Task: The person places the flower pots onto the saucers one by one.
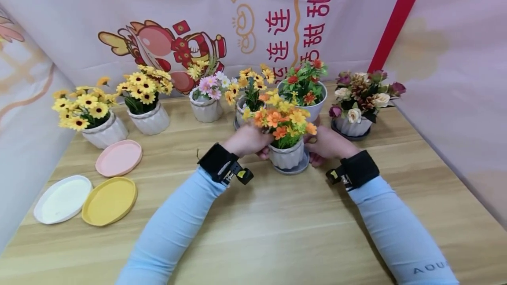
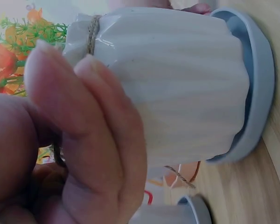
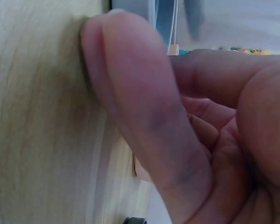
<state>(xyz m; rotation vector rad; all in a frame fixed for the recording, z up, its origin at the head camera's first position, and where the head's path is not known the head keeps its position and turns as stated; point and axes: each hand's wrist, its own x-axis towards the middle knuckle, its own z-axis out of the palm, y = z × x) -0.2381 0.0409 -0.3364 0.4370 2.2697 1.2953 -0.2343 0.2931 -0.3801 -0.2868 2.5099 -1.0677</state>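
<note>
A white ribbed flowerpot (image 1: 286,156) with orange and yellow flowers (image 1: 282,120) stands on a grey-blue saucer (image 1: 296,170) in the middle of the table. At its left side, my left hand (image 1: 248,140) grips the pot by the upper rim with curled fingers. In the left wrist view those fingers (image 2: 105,126) lie over the pot's twine-tied neck, and the saucer (image 2: 263,84) shows under the base. My right hand (image 1: 326,142) is low on the other side and pinches the saucer's edge; its fingertips (image 3: 126,42) lie close to the wooden tabletop.
Behind are a pot with yellow-orange flowers (image 1: 259,83) and a red-flowered pot (image 1: 314,111). A rose pot (image 1: 354,127) on a dark saucer is at right. Pots of yellow flowers (image 1: 104,134) stand at left, near pink (image 1: 119,158), white (image 1: 62,199) and yellow saucers (image 1: 109,201).
</note>
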